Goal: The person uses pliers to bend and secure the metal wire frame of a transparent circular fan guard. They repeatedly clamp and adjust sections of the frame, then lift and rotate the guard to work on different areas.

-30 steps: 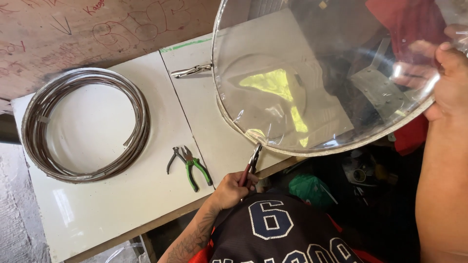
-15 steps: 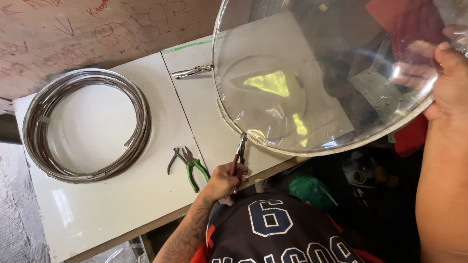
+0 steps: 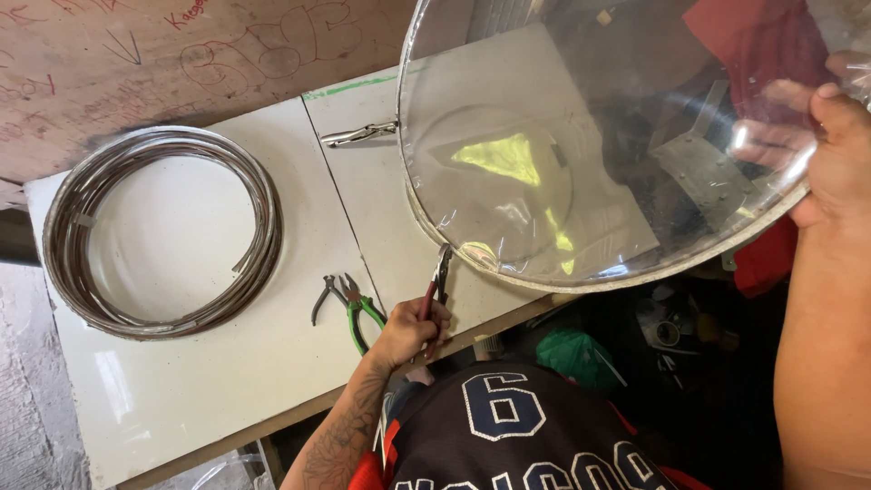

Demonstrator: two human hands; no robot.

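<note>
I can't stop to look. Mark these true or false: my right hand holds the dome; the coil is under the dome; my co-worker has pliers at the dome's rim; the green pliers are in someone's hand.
1. The right hand holds the dome by its rim. True.
2. The coil is under the dome. False: it lies on the table, left of the dome and apart from it.
3. The co-worker's hand holds red pliers at the dome's rim. True.
4. The green pliers are in someone's hand. False: they lie on the table, just left of the co-worker's hand.
</note>
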